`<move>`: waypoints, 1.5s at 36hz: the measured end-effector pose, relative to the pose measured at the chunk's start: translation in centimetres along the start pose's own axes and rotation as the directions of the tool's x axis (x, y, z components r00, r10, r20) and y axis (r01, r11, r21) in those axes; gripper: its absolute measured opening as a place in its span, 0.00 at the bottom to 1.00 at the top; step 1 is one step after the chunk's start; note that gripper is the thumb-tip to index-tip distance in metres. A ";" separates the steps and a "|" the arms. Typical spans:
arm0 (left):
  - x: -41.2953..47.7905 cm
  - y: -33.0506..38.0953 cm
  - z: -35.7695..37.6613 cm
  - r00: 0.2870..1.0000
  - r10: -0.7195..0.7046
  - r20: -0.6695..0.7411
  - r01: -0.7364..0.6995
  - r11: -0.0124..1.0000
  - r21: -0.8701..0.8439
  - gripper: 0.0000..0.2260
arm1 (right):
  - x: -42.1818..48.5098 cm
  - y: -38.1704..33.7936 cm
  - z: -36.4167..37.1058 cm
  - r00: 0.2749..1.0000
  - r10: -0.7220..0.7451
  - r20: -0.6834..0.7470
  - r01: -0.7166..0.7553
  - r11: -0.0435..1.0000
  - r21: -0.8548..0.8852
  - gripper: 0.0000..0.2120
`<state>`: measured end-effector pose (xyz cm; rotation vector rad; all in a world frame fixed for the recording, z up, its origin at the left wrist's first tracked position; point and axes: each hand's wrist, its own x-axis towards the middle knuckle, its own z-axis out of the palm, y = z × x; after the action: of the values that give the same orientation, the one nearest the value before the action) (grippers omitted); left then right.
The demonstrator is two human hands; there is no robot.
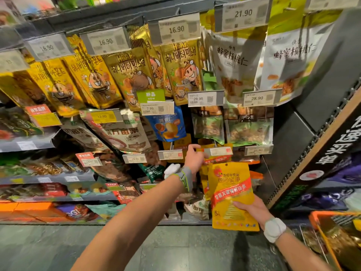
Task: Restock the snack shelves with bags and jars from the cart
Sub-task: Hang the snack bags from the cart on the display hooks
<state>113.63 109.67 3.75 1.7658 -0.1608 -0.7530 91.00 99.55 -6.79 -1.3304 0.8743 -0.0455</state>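
While facing the snack shelves (109, 13), crowded with hanging bags across the upper and left frame, had the orange cart (317, 217) at the lower right edge. Held a yellow bag (230, 194) upright at lower centre-right, in front of the shelves, not yet hung. Gripped its lower right edge with the right hand (252, 209). Pinched a peg's price tag (218, 151) at centre with the left hand (195, 158), just above the bag.

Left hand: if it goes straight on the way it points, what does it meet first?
The price tag right in front of it. The left hand is at the tag's left edge, perhaps touching it. Yellow and red bags hang just behind and below, though depth is unclear.
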 end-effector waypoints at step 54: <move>-2.3 -11.4 -1.9 0.952 -0.209 0.221 0.015 0.758 0.652 0.15 | 10.3 3.7 5.0 0.993 0.038 -0.112 -0.089 0.865 -0.495 0.05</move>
<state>109.89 116.13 -5.34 2.3277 -0.5705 -1.1353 99.39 99.59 -15.43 -1.7940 1.0581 0.1820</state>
